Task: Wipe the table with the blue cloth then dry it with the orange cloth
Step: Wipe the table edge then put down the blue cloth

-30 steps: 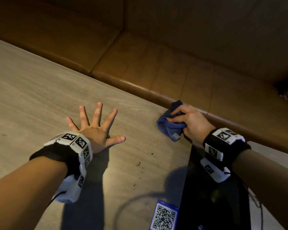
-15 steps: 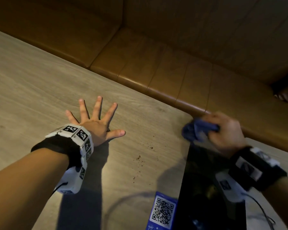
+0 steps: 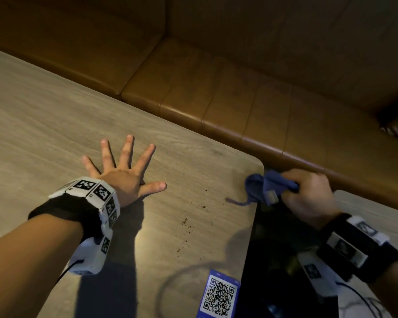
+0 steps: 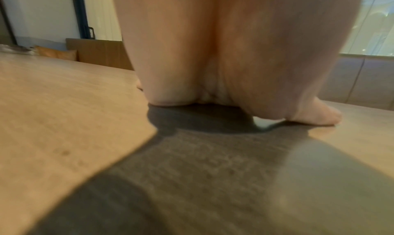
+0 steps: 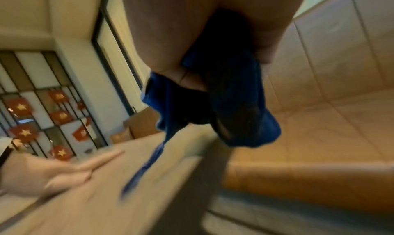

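My left hand lies flat on the table, fingers spread wide, holding nothing. My right hand grips the bunched blue cloth at the table's rounded far corner, a loose strand trailing onto the wood. Dark crumbs lie between my hands, and a QR card sits near me.

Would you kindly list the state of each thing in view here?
left hand: flat on the table, fingers spread.
right hand: grips the blue cloth.
blue cloth: bunched, at the table's corner, a thread trailing.
table: dark crumbs lie unwiped.
QR code card: flat at the near edge.
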The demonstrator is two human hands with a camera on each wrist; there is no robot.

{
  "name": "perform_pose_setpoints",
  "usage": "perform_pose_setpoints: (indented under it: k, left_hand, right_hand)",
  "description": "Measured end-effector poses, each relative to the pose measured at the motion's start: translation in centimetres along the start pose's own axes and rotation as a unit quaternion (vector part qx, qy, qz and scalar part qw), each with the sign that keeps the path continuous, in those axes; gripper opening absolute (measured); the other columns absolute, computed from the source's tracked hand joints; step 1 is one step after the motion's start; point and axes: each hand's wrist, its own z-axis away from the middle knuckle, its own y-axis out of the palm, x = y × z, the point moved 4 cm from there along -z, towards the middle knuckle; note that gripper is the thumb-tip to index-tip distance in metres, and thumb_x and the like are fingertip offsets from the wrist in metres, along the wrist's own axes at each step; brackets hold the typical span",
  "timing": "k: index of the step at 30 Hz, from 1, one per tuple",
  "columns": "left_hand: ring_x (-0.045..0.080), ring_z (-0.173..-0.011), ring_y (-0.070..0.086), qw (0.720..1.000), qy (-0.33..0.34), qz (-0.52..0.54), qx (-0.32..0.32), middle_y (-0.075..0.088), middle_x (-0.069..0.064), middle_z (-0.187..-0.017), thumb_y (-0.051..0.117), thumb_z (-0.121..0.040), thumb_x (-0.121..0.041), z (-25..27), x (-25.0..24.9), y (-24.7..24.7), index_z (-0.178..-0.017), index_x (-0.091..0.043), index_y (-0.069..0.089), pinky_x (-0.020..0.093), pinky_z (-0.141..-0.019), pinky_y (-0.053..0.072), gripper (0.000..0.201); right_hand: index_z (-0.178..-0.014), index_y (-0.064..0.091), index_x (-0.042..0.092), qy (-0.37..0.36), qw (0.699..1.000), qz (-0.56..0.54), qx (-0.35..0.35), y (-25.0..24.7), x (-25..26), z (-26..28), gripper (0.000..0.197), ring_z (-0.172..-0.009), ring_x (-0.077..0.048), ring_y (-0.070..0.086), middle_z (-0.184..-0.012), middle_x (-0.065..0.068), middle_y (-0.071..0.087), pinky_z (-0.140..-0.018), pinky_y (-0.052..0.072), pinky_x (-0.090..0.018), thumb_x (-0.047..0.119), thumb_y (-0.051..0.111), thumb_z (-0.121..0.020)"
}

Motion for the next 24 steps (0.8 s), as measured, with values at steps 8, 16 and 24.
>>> perform_pose_setpoints:
  k: [8, 16, 24]
  left_hand:
    - [0.045, -0.144, -0.030, 1.000, -0.002, 0.005, -0.006, -0.041, -0.007, -0.156, 0.004, -0.049, -0.098, 0.0, 0.1, 0.1, -0.139, -0.060, -0.032, 0.075, -0.112, -0.006, 0.105]
    - [0.046, -0.143, -0.031, 1.000, 0.009, 0.012, -0.017, -0.040, -0.007, -0.157, 0.008, -0.055, -0.098, -0.1, 0.1, 0.2, -0.144, -0.059, -0.027, 0.076, -0.109, -0.009, 0.103]
    - [0.046, -0.144, -0.031, 0.999, 0.016, 0.020, -0.024, -0.038, -0.008, -0.158, 0.009, -0.057, -0.098, 0.2, 0.1, 0.2, -0.146, -0.058, -0.023, 0.076, -0.109, -0.010, 0.103]
  right_hand:
    - [-0.106, 0.068, 0.020, -0.144, 0.982, 0.120, 0.021, 4.2, 10.4, -14.5, 0.027, -0.100, -0.025, 0.058, -0.106, -0.005, 0.061, -0.084, 0.046, -0.032, 0.009, 0.058, -0.083]
    - [-0.117, 0.068, 0.023, -0.174, 0.978, 0.113, 0.016, 5.0, 5.4, -4.7, 0.036, -0.109, -0.022, 0.047, -0.119, 0.000, 0.056, -0.089, 0.028, -0.022, 0.008, 0.062, -0.084]
    - [-0.096, 0.075, 0.025, -0.134, 0.988, 0.072, 0.005, 6.1, 1.9, 3.8, 0.030, -0.093, -0.017, 0.056, -0.099, 0.006, 0.062, -0.081, 0.042, -0.027, 0.027, 0.055, -0.073]
